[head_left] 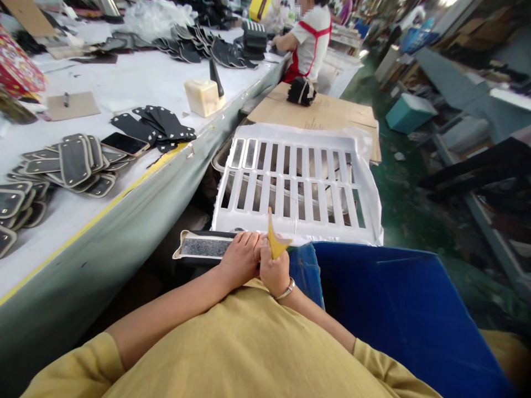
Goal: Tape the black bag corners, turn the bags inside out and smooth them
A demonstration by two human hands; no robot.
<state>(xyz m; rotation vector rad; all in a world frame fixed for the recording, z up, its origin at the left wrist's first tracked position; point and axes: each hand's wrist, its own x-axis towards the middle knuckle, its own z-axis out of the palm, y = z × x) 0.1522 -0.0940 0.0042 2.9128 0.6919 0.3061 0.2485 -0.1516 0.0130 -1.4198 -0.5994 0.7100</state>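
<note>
My left hand (243, 257) is closed over the right end of a long grey strip piece (207, 247) with a pale raised border and dark sides, held close to my body. Pressed up against it, my right hand (274, 271) is closed round a yellow pointed tool (274, 235), whose tip sticks upward. The fingers of both hands meet, and what lies between them is hidden. Just beyond stands a white slotted plastic rack (292, 182), where two grey strips with white borders (244, 153) lie at the upper left.
On the white table (153, 83) at left lie stacked dark pieces (74, 163), black pieces (160, 124), a phone (125, 143) and a cream container with a brush (203, 97). A blue bin (398, 298) stands at right. Cardboard (348, 116) and a co-worker (311, 41) are farther back.
</note>
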